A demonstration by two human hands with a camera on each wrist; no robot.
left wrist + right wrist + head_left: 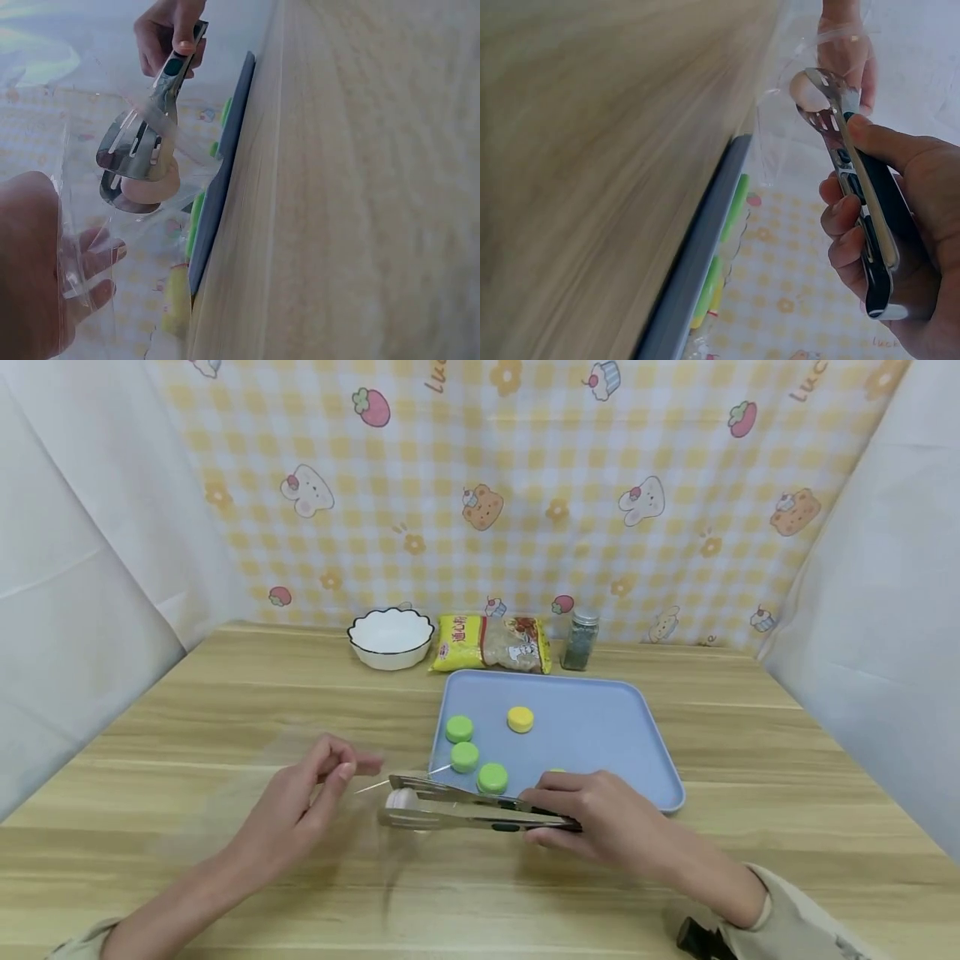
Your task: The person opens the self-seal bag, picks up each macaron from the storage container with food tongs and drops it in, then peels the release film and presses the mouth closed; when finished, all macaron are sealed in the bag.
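Observation:
My right hand (600, 814) grips metal tongs (480, 817) with slotted ends. Between those ends sits a pale round macaron (154, 187). My left hand (296, 797) holds a clear plastic bag (70, 195), its thumb near the index finger in the head view. In the left wrist view the film overlaps the tongs' ends and the macaron. Just beyond the tongs lies a blue tray (585, 718) bearing several green macarons (492, 777) and one yellow macaron (520, 719). One green piece is partly hidden behind my right hand.
Along the back stand a white scalloped bowl (391, 639), a yellow food packet (491, 643) and a small glass jar (581, 642) with a metal lid. A patterned cloth (480, 460) hangs behind them. Near my right sleeve is a black object (696, 938).

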